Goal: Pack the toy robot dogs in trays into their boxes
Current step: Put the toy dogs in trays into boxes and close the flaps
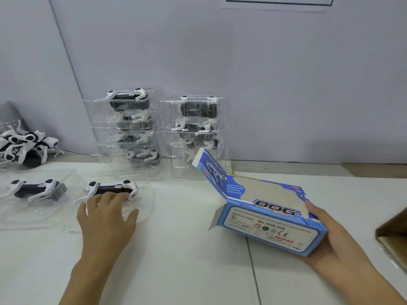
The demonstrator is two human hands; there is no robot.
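A black-and-white toy robot dog [112,187] lies in a clear plastic tray [145,194] on the white table, left of centre. My left hand [105,214] rests on the tray's near side, fingertips touching the dog, thumb spread to the right. My right hand [326,234] grips a blue "DOG" box [271,219] at its right end, holding it tilted above the table, its end flap [209,164] open toward the upper left. A second dog [37,189] lies in its own tray at the far left.
Two stacks of trays with dogs [130,128] [198,128] lean against the grey wall behind. A heap of loose dogs [24,146] lies at the far left. A brown carton's corner [392,234] juts in at the right edge.
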